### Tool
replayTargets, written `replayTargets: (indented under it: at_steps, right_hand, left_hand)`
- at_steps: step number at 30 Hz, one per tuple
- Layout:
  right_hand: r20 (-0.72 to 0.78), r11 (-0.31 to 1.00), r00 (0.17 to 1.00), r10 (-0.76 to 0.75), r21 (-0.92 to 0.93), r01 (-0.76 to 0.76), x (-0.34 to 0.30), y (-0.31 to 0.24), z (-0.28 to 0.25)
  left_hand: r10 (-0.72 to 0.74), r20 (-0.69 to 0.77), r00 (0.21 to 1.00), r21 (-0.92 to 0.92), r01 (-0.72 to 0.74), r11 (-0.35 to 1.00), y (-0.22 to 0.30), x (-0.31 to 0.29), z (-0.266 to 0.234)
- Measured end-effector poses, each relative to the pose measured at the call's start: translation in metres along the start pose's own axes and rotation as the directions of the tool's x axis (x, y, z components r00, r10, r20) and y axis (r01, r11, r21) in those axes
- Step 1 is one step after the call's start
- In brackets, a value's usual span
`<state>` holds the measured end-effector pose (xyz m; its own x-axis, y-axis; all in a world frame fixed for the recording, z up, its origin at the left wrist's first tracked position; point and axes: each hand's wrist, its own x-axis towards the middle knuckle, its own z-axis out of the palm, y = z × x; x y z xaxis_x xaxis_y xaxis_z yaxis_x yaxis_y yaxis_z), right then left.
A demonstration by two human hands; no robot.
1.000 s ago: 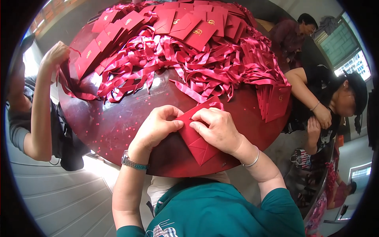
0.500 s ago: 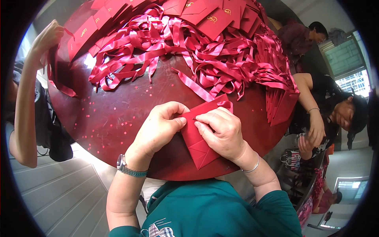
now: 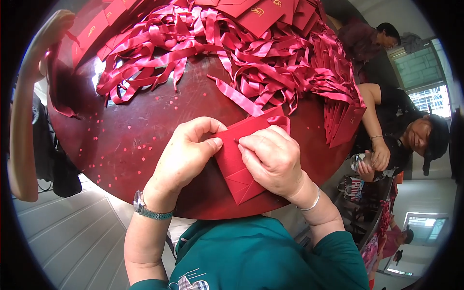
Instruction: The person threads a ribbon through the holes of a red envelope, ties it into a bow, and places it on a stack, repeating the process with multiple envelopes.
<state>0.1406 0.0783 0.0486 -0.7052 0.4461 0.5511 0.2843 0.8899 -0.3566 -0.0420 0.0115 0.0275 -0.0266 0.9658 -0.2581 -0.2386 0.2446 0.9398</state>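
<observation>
A small red paper bag (image 3: 237,180) lies tilted, folded flat, near the front edge of the round table. My left hand (image 3: 186,151) pinches its left edge between thumb and fingers. Over the bag's right half, my right hand (image 3: 274,157) is closed, thumb against forefinger, with a narrow dark tip showing at the fingertips. A pink-red satin ribbon (image 3: 282,122) loops out at the bag's top, above my right knuckles; its run inside the hand is hidden. Just beyond the bag, a loose ribbon end (image 3: 237,96) trails from the heap.
A tangled heap of ribbons (image 3: 270,67) covers the far table (image 3: 159,193), with flat red bags (image 3: 256,17) behind. Upright bags (image 3: 340,118) stand packed at the right. Small red paper dots (image 3: 142,145) lie scattered left. Another person's hand (image 3: 58,29) holds a ribbon; co-workers sit at right.
My view has shifted slightly, so the table contents sit a little higher and further left. Both my hands keep their grip on the bag. The co-worker's hands at right have come closer together.
</observation>
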Motion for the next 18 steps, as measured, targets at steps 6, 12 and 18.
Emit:
replayTargets:
  at_steps: [6,12,18]
  right_hand:
    - [0.06,0.999,0.998,-0.024,-0.044,0.026,0.003,0.001,0.002]
    - [0.173,0.996,0.984,0.053,-0.078,-0.04,0.008,-0.003,-0.002]
    - [0.291,0.989,0.946,0.145,-0.081,-0.126,0.021,0.0,-0.001]
  left_hand:
    - [0.027,-0.044,0.999,0.053,-0.025,0.998,-0.002,0.0,0.0]
    - [0.078,-0.02,0.997,0.137,-0.075,0.988,-0.004,0.002,0.001]
    - [0.346,-0.052,0.937,0.406,-0.297,0.864,-0.009,0.0,0.007]
